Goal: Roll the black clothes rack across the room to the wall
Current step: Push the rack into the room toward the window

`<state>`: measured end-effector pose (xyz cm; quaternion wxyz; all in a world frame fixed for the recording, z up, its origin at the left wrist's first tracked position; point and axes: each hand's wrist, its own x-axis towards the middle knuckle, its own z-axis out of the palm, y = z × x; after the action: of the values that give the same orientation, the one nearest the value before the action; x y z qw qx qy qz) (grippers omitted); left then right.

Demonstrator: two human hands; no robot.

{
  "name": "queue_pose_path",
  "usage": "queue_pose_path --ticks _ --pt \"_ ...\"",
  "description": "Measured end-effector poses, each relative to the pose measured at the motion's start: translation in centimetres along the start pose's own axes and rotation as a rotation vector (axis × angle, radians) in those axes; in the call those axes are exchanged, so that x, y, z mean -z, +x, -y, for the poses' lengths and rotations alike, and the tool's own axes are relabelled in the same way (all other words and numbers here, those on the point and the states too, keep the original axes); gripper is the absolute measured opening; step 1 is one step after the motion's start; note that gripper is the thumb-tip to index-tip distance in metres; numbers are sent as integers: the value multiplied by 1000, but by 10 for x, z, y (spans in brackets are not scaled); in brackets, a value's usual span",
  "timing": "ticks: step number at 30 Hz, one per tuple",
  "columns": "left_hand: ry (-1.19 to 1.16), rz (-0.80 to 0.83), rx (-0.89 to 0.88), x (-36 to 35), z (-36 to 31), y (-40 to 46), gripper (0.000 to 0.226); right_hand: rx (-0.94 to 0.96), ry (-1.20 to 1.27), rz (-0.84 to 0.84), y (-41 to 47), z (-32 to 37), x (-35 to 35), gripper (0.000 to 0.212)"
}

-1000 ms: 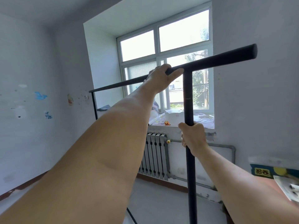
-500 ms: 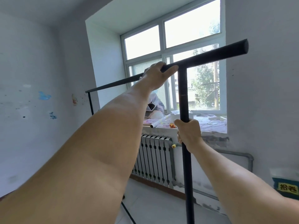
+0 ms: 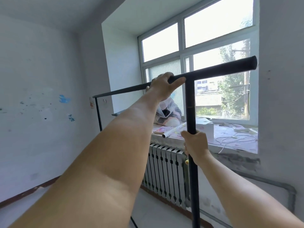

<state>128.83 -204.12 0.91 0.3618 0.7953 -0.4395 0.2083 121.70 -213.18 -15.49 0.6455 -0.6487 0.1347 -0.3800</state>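
Person is standing at the near end of the black clothes rack (image 3: 190, 112), both arms out in front.

Left hand (image 3: 162, 87) is gripping the top rail from above, fingers curled over it and thumb lying along the bar, just left of the T-joint. Right hand (image 3: 195, 144) is wrapping the near upright lower down, fingers closed round the pole, thumb pointing up.

Rack's long axis is running from the capped rail end at upper right, away and to the left, toward the far upright (image 3: 98, 112) near the left wall (image 3: 41, 96). So the rail is lying roughly alongside the window (image 3: 205, 63) wall, not pointing at it. Near upright is standing in front of the radiator (image 3: 164, 175) and the cluttered windowsill (image 3: 230, 139); whether it is touching either, I cannot tell.

Wheels and base are out of sight below; only a thin black strut (image 3: 134, 222) is showing at the floor.

Judgement: the right hand is nearer the body and lower, doing the steering; the left is higher and further out, steadying. Next move is likely turning on pushing sideways to the rail, broadside toward the wall, while keeping the capped end clear of the glass.
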Motion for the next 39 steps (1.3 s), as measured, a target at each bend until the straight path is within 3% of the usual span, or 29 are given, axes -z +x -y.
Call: queue_pose_path --ticks 9,16,20,26,30,39 --pt "8 -33 -8 -35 28 51 51 -8 15 46 61 -20 3 17" --pt "156 -78 -180 -54 80 90 48 129 72 74 100 -43 -2 26" --pt "255 0 -119 -54 113 115 60 285 -54 -24 119 -59 -5 25" --pt "305 27 -70 -65 144 151 46 466 -246 -289 151 -80 -8 23" --pt "269 5 -66 -78 141 170 34 507 -298 -283 173 -88 -5 27" --pt "366 37 -66 -86 149 193 43 565 -237 -225 212 -98 -1 47"
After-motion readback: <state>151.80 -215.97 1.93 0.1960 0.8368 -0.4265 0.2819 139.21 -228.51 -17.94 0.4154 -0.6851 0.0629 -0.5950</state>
